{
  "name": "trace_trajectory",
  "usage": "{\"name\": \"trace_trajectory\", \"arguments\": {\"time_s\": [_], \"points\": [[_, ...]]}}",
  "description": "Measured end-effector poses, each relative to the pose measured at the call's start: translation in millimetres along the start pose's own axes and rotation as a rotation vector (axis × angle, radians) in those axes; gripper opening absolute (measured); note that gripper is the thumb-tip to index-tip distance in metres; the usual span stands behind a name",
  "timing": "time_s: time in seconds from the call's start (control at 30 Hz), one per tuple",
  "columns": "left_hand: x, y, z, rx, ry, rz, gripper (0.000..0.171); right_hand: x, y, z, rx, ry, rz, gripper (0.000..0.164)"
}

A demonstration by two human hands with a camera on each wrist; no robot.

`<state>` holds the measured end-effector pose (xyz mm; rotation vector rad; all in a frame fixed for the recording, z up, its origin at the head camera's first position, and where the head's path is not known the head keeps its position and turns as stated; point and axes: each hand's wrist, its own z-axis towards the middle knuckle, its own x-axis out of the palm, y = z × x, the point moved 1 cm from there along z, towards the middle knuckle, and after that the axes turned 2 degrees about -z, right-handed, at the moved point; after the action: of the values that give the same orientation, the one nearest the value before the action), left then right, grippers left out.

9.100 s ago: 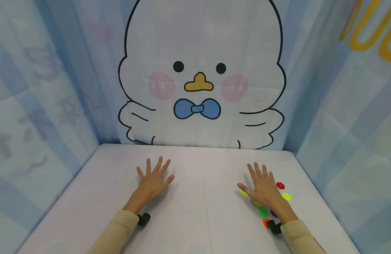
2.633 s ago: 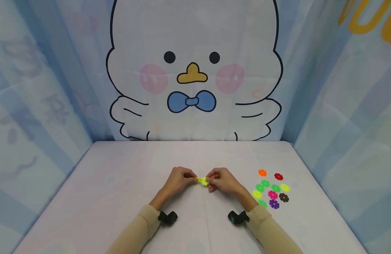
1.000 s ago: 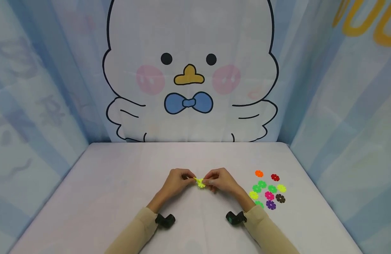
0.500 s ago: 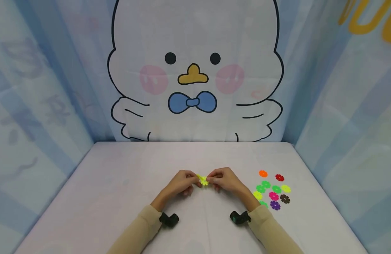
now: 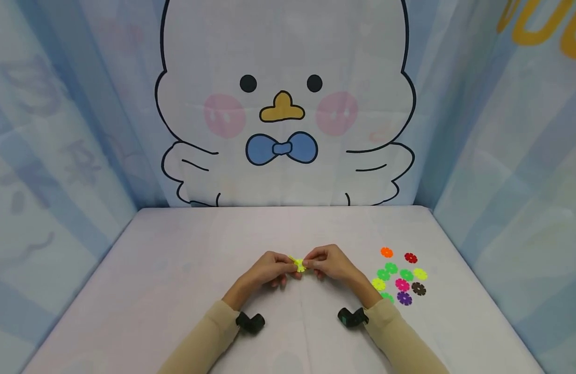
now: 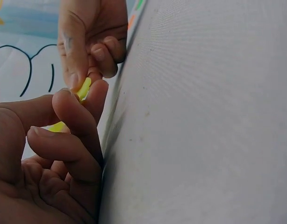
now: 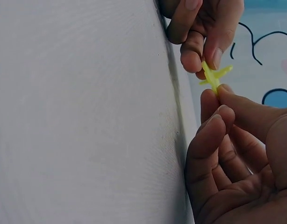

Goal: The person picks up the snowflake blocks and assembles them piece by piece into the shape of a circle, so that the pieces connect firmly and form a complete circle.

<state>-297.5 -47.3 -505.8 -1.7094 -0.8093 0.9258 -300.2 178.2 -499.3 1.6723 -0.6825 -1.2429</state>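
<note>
Two yellow snowflake discs (image 5: 300,266), notched plastic building pieces, are held between the hands over the middle of the table. In the right wrist view the joined discs (image 7: 211,77) cross each other at an angle. My left hand (image 5: 269,268) pinches them from the left between thumb and finger. From the right, my right hand (image 5: 332,264) pinches the same pair by its edge. Fingertips hide part of both discs; in the left wrist view only bits of yellow disc (image 6: 84,88) show. The other fingers of both hands are curled close to the tabletop.
On the right of the white table (image 5: 175,291) several loose snowflake discs lie flat, among them an orange disc (image 5: 386,252), a red disc (image 5: 411,258), a pink disc (image 5: 402,284), a purple disc (image 5: 404,298) and a brown disc (image 5: 418,289). Printed curtains (image 5: 512,208) border the table.
Both hands lay spread and apart 9.1 s ago; since then they have come together holding the yellow discs. Over the last second the left hand has shifted its pinch closer in; the right barely moved.
</note>
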Motion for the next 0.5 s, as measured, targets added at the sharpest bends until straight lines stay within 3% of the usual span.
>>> {"name": "trace_trajectory", "arguments": {"time_s": [0.3,0.5], "points": [[2.0,3.8,0.5,-0.012,-0.036,-0.045,0.021,0.9,-2.3,-4.2,-0.011,-0.009,-0.007,0.018],[-0.6,2.4,2.3,-0.003,-0.025,-0.072,0.019,-11.5,-1.8,-8.2,0.027,-0.060,-0.051,0.016]]}}
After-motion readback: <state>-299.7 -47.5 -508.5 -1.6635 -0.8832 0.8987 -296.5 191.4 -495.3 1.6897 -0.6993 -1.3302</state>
